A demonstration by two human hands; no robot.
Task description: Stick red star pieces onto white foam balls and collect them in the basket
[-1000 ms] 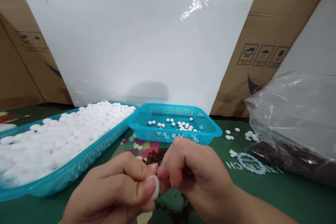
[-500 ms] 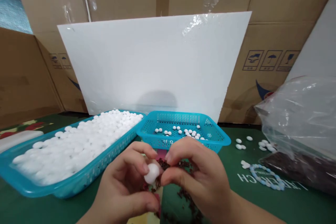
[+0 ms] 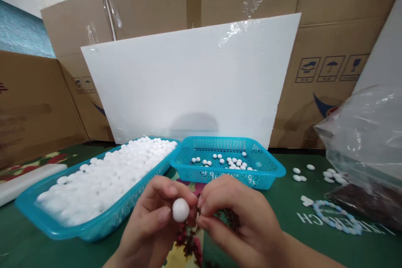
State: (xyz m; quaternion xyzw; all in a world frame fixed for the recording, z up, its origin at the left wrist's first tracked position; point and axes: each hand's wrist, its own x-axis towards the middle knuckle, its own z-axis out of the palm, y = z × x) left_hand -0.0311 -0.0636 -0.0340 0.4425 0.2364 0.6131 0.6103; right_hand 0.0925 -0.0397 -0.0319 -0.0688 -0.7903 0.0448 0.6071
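A small white ball (image 3: 181, 210) sits in the fingers of my left hand (image 3: 150, 222), its near side turned toward me. Close against it, my right hand (image 3: 238, 217) pinches thumb and forefinger together; what lies between those tips is too small to make out, though dark brown crumbly bits (image 3: 231, 218) show behind them. More of these brown bits (image 3: 188, 245) are scattered on the green patterned cloth (image 3: 282, 234) below my hands.
At left, a long blue basket (image 3: 103, 228) is heaped with white balls. Behind my hands stands another blue basket (image 3: 270, 180) holding several. Right lie loose balls (image 3: 297, 171), a beaded bracelet (image 3: 337, 230) and a plastic bag (image 3: 367, 146) of brown material. A white board (image 3: 188, 88) leans against cardboard boxes.
The view has shifted slightly left. My left fingers have turned the white ball to face me more openly, and my right fingertips have closed into a tighter pinch beside it.
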